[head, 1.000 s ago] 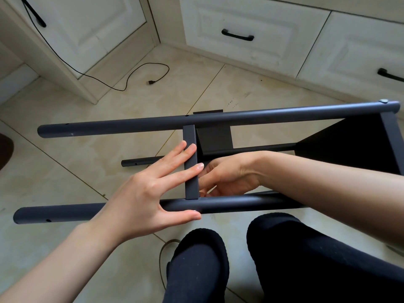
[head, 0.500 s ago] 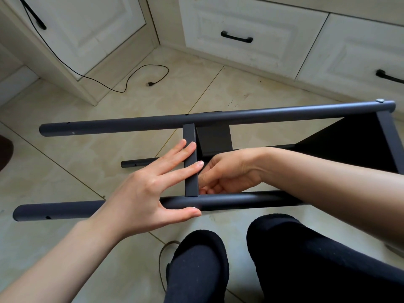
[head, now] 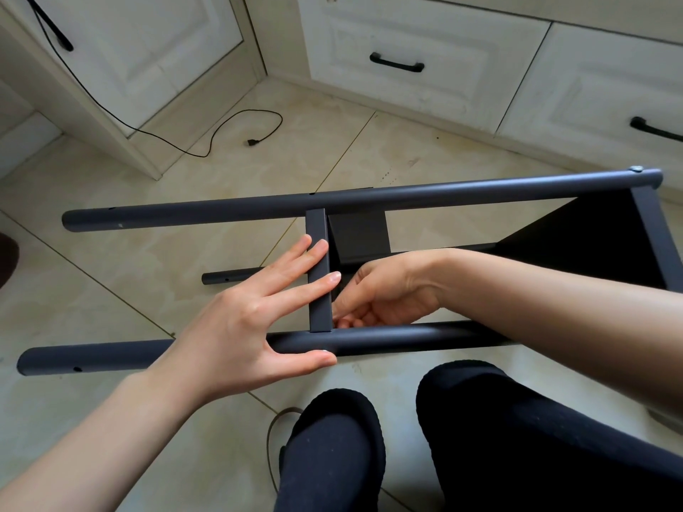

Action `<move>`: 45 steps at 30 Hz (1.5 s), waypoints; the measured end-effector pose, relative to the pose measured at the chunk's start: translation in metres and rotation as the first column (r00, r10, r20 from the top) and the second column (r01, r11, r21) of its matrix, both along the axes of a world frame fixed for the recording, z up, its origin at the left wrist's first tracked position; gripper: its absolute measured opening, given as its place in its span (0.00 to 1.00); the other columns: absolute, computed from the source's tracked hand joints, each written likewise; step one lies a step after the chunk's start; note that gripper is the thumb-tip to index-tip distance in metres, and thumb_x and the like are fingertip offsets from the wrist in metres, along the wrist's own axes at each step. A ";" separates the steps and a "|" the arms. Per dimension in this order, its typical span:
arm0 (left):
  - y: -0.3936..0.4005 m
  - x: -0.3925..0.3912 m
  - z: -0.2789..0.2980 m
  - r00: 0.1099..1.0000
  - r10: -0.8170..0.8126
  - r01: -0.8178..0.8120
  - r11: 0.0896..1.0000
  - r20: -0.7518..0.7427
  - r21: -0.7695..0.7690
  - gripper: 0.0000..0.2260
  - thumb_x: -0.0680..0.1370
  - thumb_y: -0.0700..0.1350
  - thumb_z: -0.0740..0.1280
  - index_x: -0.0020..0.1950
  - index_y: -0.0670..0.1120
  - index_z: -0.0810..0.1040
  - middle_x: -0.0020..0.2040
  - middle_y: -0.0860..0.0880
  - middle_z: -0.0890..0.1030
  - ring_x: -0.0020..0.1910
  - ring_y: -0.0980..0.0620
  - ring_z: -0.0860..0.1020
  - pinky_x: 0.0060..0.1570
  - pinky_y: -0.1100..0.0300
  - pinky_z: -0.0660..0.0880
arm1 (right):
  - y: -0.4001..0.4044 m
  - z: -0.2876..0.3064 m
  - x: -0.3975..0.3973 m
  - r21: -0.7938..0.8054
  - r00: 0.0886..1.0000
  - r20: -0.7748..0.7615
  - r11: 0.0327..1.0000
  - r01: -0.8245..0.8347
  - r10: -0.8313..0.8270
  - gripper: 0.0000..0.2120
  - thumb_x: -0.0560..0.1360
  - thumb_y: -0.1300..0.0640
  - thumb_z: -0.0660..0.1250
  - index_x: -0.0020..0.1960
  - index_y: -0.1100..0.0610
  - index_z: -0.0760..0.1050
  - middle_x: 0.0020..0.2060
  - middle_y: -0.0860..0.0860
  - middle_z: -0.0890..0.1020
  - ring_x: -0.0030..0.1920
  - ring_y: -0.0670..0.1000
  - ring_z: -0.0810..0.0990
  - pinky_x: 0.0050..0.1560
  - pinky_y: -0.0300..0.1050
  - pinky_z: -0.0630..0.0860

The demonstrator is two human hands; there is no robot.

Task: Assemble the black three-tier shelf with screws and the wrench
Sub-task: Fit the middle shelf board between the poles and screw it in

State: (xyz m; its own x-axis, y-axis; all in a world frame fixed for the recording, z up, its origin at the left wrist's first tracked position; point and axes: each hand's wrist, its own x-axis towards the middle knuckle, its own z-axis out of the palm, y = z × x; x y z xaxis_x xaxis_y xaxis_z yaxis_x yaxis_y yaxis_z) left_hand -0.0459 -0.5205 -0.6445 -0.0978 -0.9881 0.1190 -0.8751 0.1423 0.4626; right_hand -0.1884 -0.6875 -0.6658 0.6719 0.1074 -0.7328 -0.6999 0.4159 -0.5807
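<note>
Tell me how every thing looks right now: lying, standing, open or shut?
shelf frame: lying on its side on the floor.
middle shelf panel: set between the poles.
left hand: fingers straight, pressing the panel edge.
right hand: fingers curled behind the panel; contents hidden.
screw: seated in the upper pole's end.
drawers: shut.
black cable: plug loose on the floor.

Soft, even daylight fills the scene, bright without harshness. The glossy floor tiles [head: 155,260] carry a pale sheen, strongest toward the far cupboards [head: 425,49], and shadows under the dark tubes [head: 332,201] are faint and diffuse. A long highlight runs along the top of each tube. The left hand [head: 236,327] and right hand [head: 384,297] are evenly lit and sharp. Wide-angle bending curves the cupboard lines near the edges. The black board [head: 591,245] at the right shows almost no detail.
</note>
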 end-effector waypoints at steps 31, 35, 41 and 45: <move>-0.001 0.003 -0.003 1.000 -0.016 0.016 0.999 0.014 -0.031 0.34 0.73 0.63 0.70 0.75 0.50 0.71 0.80 0.52 0.64 0.79 0.52 0.60 0.74 0.57 0.64 | 0.001 0.001 0.000 -0.028 0.999 0.036 0.999 0.034 -0.033 0.04 0.78 0.67 0.64 0.45 0.64 0.76 0.36 0.56 0.78 0.33 0.47 0.76 0.40 0.37 0.77; -0.001 0.004 -0.004 1.000 -0.017 0.018 0.999 0.015 -0.027 0.34 0.73 0.64 0.70 0.75 0.51 0.71 0.80 0.52 0.64 0.79 0.51 0.61 0.74 0.58 0.63 | 0.004 -0.002 0.001 -0.089 0.999 0.031 0.995 0.034 -0.032 0.05 0.78 0.66 0.65 0.44 0.63 0.76 0.29 0.51 0.79 0.29 0.45 0.76 0.38 0.37 0.76; -0.001 0.004 -0.004 1.000 -0.009 0.009 1.000 0.026 -0.030 0.34 0.73 0.65 0.69 0.75 0.52 0.71 0.80 0.53 0.64 0.79 0.51 0.61 0.73 0.51 0.66 | 0.000 0.002 0.002 0.008 0.999 0.048 1.000 0.020 -0.020 0.08 0.79 0.68 0.63 0.42 0.63 0.76 0.30 0.53 0.80 0.30 0.45 0.78 0.37 0.37 0.78; -0.001 0.004 -0.004 1.000 -0.013 0.014 0.999 0.021 -0.032 0.34 0.73 0.65 0.69 0.75 0.52 0.70 0.80 0.53 0.64 0.79 0.50 0.61 0.73 0.51 0.66 | 0.005 -0.001 0.003 -0.054 1.000 0.026 0.998 0.011 -0.009 0.05 0.79 0.66 0.64 0.44 0.63 0.76 0.31 0.53 0.79 0.31 0.46 0.77 0.39 0.38 0.77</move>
State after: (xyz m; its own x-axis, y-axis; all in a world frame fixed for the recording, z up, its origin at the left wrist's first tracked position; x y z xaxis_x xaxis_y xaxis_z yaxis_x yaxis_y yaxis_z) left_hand -0.0415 -0.5215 -0.6484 -0.1142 -0.9823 0.1486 -0.8825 0.1689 0.4389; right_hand -0.1854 -0.6828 -0.6670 0.6911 0.0613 -0.7201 -0.6807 0.3902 -0.6200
